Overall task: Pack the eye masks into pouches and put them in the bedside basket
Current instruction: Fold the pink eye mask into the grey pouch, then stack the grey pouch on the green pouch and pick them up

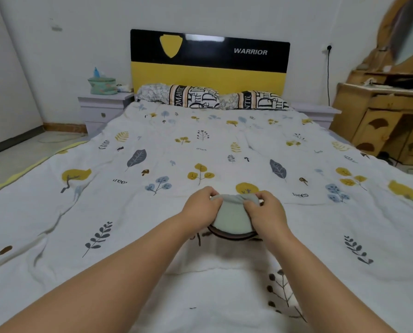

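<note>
Left hand (198, 207) and right hand (266, 212) are each pinching the pale green pouch's (232, 218) gathered top, grips closed on it, above a dark eye mask (232, 235) on the bed (152, 212).

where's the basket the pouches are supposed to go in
In the head view, the green fabric basket stands on the pale nightstand at the far left of the bed, beside the yellow and black headboard, well beyond both hands.

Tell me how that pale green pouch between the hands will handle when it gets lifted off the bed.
The pale green pouch is probably floppy: its top edge bunches and wrinkles where the left hand and right hand pinch it. It looks like soft cloth, so likely light and not slippery. It should sag rather than roll, though a dark curved edge below hints at something firmer there.
</note>
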Demonstrator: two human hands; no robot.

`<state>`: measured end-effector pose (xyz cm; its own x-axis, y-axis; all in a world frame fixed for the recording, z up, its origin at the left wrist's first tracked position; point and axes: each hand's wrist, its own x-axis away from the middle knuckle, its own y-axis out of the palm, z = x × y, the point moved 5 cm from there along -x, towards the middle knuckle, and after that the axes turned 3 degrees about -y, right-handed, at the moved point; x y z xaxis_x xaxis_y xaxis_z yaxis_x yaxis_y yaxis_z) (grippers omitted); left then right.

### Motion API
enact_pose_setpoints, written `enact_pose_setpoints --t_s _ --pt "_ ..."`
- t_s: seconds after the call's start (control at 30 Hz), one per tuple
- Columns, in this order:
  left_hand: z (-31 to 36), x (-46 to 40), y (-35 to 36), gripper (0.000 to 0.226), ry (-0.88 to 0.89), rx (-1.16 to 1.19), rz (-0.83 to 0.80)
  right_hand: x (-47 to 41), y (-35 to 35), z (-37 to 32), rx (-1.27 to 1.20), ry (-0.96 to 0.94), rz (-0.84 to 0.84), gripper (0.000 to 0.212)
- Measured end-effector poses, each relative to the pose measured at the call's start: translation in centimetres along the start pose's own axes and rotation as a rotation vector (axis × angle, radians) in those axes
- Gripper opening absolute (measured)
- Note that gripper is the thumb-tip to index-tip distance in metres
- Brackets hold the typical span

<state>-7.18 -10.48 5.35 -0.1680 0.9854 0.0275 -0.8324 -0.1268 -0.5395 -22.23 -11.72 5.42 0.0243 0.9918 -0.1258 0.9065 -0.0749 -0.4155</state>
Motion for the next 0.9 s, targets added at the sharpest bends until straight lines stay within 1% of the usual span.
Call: enact_pose_setpoints --t_s 0.13,0.23,0.53,0.6,0.73,0.83,0.9 --pt "1.7 -2.5 2.6 0.029 0.033 -0.047 -0.014 -2.8 -2.1 1.6 0.067 0.038 0.063 0.022" --pt "2.0 -4.4 4.1 0.029 0.058 -0.106 0.012 -4.7 -2.6 3.2 0.113 0.066 0.085 0.023" --pt "-0.5 -7.2 8.4 0.03 0.019 -0.175 0.101 -7.4 -2.0 8.2 0.199 0.101 0.13 0.024" --pt "-1.2 -7.4 9.1 0.03 -0.004 -0.231 0.109 -7.6 -1.6 8.9 0.221 0.094 0.12 0.027" --pt "-2.5 -7.7 10.0 0.037 -0.07 -0.448 0.074 -7.7 -0.8 9.9 0.348 0.154 0.059 0.047" --pt "-2.7 -7.6 10.6 0.038 -0.036 -0.479 0.01 -7.5 -0.8 10.4 0.529 0.224 0.04 0.066" --pt "-2.6 -7.3 10.7 0.037 -0.011 -0.478 -0.007 -7.1 -0.6 10.5 0.617 0.243 -0.007 0.071"
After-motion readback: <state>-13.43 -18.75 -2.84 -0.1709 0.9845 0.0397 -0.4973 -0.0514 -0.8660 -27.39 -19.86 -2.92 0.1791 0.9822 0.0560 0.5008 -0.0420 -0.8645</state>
